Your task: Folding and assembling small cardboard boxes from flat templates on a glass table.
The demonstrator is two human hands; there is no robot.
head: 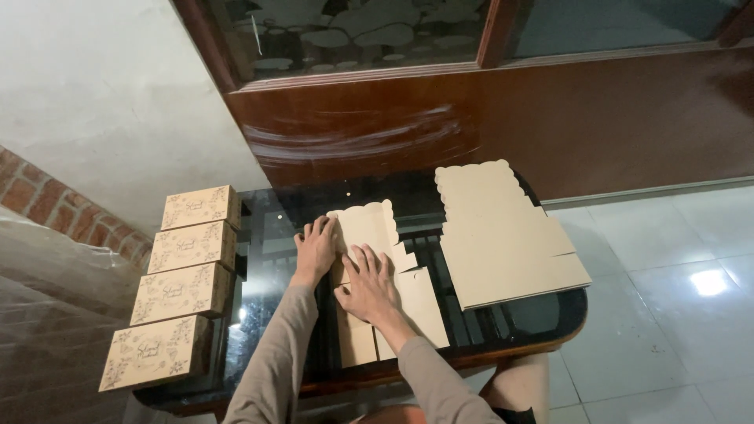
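A flat tan cardboard box blank (375, 229) with a scalloped far edge lies on the dark glass table (550, 310). My left hand (315, 250) presses flat on the blank's left side, fingers spread. My right hand (367, 284) lies palm down on the middle of the blank, over a fold. Neither hand grips anything. Both arms wear grey-beige sleeves.
A stack of unfolded tan blanks (503, 235) lies to the right on the table. Several folded, printed tan boxes (183, 286) stand in a row along the left edge. A dark wooden door (510, 110) rises behind; white floor tiles (667, 298) lie to the right.
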